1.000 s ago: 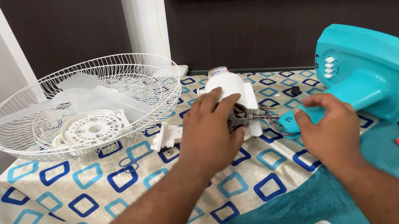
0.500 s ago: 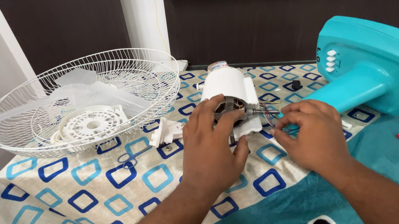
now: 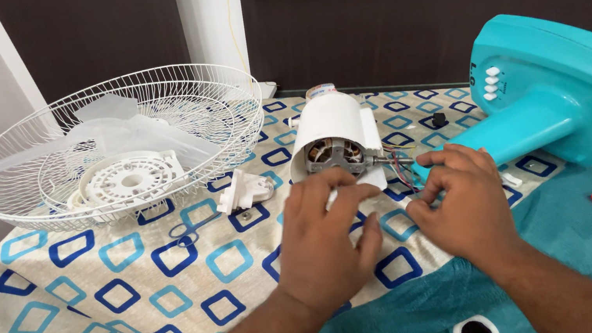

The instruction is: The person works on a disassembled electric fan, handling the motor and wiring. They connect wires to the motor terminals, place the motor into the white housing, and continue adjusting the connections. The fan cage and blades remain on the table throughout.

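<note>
Two hands work at the white fan motor (image 3: 336, 144) lying on the patterned cloth (image 3: 132, 280). Left hand (image 3: 327, 237) curls its fingers against the housing; right hand (image 3: 460, 204), moved in from the teal fan base (image 3: 561, 89), pinches the wires (image 3: 399, 170). Fingertips hide the contact.
</note>
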